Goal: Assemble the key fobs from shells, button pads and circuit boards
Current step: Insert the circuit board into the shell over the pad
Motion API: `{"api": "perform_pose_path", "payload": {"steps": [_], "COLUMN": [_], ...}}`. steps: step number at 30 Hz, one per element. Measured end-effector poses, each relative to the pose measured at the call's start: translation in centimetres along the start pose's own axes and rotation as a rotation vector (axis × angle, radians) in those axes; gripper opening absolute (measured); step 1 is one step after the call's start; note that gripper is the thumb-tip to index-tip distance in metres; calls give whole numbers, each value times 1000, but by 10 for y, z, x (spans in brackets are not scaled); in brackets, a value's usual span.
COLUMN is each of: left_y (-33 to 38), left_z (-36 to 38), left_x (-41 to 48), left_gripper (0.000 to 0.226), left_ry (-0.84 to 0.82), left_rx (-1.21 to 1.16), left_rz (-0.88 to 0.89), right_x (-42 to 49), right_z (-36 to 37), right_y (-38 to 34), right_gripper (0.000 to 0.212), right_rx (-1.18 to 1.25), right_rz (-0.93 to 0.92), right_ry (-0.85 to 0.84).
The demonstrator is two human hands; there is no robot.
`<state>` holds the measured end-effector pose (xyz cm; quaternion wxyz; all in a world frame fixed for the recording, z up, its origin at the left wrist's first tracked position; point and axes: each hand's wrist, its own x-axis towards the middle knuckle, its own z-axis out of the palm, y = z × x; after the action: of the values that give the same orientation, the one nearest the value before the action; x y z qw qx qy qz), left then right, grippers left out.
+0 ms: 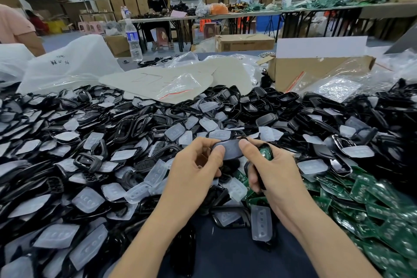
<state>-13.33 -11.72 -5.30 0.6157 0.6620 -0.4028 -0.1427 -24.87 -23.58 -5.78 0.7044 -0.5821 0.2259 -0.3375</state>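
Shell w/ button pad is pinched by L hand and R hand, thumbs seating the pad. Circuit board is also curled into the R grip, likely for next fit.

Black shells and clear button pads are heaped across the counter before a cardboard box, with green circuit boards piled nearer.

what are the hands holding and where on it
Both hands pinch one black shell: left hand at its left end, right hand at its right end. The right hand also holds a green circuit board.
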Motion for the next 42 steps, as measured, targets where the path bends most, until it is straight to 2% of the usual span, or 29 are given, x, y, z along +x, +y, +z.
{"api": "perform_pose_path", "payload": {"steps": [7,11,15,19,27,36,40,42], "left_y": [0,0,0,-1,2,1,0,-1], "left_z": [-1,-1,2,3,-4,-8,-7,-5], "left_x": [0,-3,-3,-1,0,5,3,3], "left_gripper": [12,21,13,16,31,23,38,37], "left_ry": [-27,-51,-25,6,-83,-106,-93,-96], "left_rx": [24,23,52,42,-3,-48,-11,-22], "left_rz": [1,-11,-10,-8,-74,-96,-76,-100], "right_x": [0,0,-3,-4,-2,-7,-6,-6], "right_z": [-2,-2,-1,2,-2,-1,-1,0], "right_y": [1,0,-1,-1,-1,-2,-3,-3], "right_gripper": [6,11,8,9,13,13,13,11], "right_rx": [-77,-128,-178,-201,-267,-259,-271,-286], "right_rz": [-4,-10,-38,-59,-52,-50,-45,-51], "right_ry": [-41,17,19,16,15,-25,-11,3]}}
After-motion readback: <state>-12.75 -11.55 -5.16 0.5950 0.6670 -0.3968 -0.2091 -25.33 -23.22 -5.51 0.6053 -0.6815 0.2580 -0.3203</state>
